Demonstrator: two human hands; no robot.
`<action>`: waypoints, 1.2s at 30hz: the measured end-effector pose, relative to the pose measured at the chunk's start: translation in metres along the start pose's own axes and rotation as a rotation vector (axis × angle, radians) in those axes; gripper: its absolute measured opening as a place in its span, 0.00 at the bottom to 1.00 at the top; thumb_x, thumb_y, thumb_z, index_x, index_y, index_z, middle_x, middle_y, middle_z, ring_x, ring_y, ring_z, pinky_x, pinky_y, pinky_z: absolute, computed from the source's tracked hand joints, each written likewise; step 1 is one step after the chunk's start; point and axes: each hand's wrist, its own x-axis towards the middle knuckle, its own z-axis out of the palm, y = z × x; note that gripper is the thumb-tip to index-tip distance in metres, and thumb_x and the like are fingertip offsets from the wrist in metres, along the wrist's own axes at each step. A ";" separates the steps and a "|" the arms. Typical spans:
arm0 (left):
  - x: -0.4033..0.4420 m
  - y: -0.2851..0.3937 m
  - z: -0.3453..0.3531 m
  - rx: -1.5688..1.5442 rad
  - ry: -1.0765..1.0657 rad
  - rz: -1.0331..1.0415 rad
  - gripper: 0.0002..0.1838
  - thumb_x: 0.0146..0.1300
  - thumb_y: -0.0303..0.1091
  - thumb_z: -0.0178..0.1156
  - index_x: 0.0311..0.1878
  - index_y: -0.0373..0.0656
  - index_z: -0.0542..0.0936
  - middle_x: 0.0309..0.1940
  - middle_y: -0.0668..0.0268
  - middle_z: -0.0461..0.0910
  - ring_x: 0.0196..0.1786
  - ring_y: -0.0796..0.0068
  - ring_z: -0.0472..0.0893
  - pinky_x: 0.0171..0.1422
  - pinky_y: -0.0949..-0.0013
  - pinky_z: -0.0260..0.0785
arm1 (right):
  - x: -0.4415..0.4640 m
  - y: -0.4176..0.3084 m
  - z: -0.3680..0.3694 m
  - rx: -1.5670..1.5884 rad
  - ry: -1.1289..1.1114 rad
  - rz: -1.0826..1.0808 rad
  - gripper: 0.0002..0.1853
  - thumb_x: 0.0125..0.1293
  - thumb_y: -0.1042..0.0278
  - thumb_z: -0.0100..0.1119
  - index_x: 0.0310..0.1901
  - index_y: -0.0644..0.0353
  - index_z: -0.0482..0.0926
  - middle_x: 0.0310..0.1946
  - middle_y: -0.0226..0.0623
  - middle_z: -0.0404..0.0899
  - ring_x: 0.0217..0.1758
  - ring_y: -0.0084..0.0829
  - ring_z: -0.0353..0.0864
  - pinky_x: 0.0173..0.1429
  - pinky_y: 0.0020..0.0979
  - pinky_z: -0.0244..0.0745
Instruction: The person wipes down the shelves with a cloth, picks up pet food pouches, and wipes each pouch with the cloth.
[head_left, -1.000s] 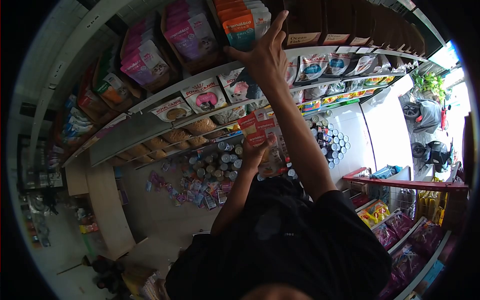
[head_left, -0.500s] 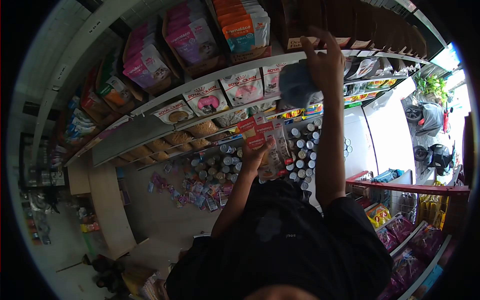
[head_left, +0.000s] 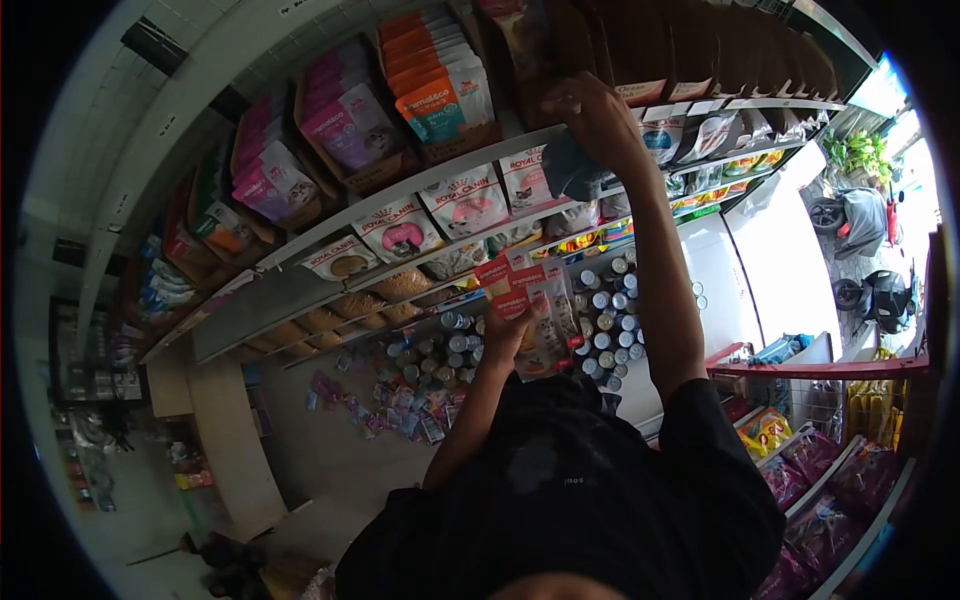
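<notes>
My left hand [head_left: 508, 335] is closed around several red and white pet food pouches [head_left: 541, 300] in front of my chest, fanned over one another. My right hand [head_left: 600, 125] is raised to the top shelf, at the front of a brown cardboard box [head_left: 560, 55]. From its lower fingers hangs a grey-blue cloth [head_left: 573, 172]; the thumb and index finger are at the box edge. Inside the box's left part stands a pouch [head_left: 517, 38], dim in the shade. To the left is a box of orange and teal pouches [head_left: 445, 100].
Royal Canin bags [head_left: 465, 200] line the shelf below. Many cans [head_left: 605, 325] and small sachets [head_left: 400, 400] lie on the floor beneath. A red-railed rack [head_left: 820, 370] with purple bags stands at right, and parked scooters [head_left: 880, 305] are outside.
My right hand has come down and left against the brown box, its fingers more curled. A pouch now shows inside that box. My left hand keeps its pouches; the view has shifted slightly.
</notes>
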 end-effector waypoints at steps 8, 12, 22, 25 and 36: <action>0.009 -0.011 0.000 0.005 0.022 -0.014 0.18 0.58 0.32 0.75 0.51 0.41 0.83 0.41 0.69 0.87 0.40 0.79 0.84 0.49 0.76 0.74 | 0.002 0.001 0.002 0.061 -0.004 -0.009 0.05 0.66 0.71 0.64 0.41 0.58 0.86 0.39 0.36 0.80 0.33 0.33 0.78 0.40 0.33 0.73; 0.012 -0.011 0.003 0.009 0.039 -0.006 0.18 0.58 0.32 0.75 0.51 0.41 0.83 0.41 0.69 0.87 0.40 0.80 0.84 0.49 0.76 0.74 | -0.001 -0.004 0.000 0.092 0.008 0.003 0.06 0.67 0.70 0.63 0.42 0.59 0.86 0.40 0.37 0.81 0.33 0.34 0.80 0.40 0.33 0.74; 0.009 -0.001 0.011 0.040 0.033 0.027 0.20 0.57 0.34 0.76 0.52 0.43 0.84 0.40 0.70 0.87 0.38 0.80 0.83 0.43 0.75 0.74 | 0.069 -0.024 -0.021 -0.141 0.039 -0.007 0.14 0.65 0.67 0.56 0.48 0.61 0.85 0.41 0.50 0.87 0.37 0.51 0.87 0.40 0.41 0.79; 0.011 -0.004 0.011 0.018 0.042 0.022 0.21 0.57 0.36 0.76 0.53 0.44 0.84 0.40 0.70 0.86 0.38 0.80 0.83 0.44 0.75 0.74 | 0.100 -0.024 0.001 -0.277 -0.271 0.147 0.16 0.63 0.67 0.57 0.49 0.61 0.84 0.41 0.50 0.87 0.39 0.55 0.86 0.43 0.45 0.80; 0.008 0.006 0.007 0.009 0.040 -0.016 0.17 0.58 0.34 0.76 0.49 0.42 0.84 0.40 0.70 0.87 0.39 0.81 0.84 0.48 0.78 0.74 | 0.083 -0.020 0.004 -0.247 -0.082 0.140 0.14 0.66 0.67 0.58 0.50 0.59 0.86 0.41 0.50 0.87 0.38 0.50 0.86 0.43 0.41 0.80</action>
